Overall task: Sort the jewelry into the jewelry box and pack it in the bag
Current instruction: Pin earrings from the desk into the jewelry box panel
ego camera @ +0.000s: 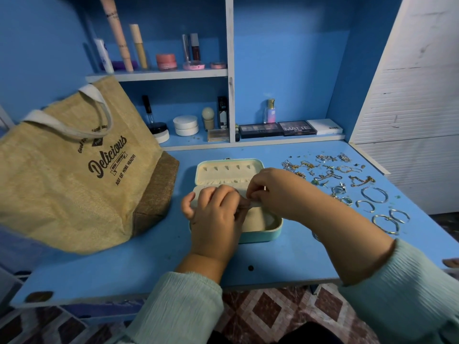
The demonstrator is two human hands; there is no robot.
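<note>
A mint jewelry box (273,229) lies open in the middle of the blue desk, its cream-lined lid (228,170) tilted back. Both hands are over its tray. My left hand (216,212) has its fingers curled over the box's left half. My right hand (275,192) pinches something small at a cream divider strip in the tray; what it pinches is hidden by the fingers. Loose jewelry (330,170), chains, earrings and several hoops (375,194), is spread on the desk to the right. A jute tote bag (74,170) printed "Delicious" stands at the left.
Behind the desk (149,264) stand shelves with cosmetics: tubes and jars (166,61) on the upper shelf, compacts, a perfume bottle (270,111) and palettes (296,127) on the lower one. A white slatted panel (409,108) borders the right. Patterned floor shows below the desk's front edge.
</note>
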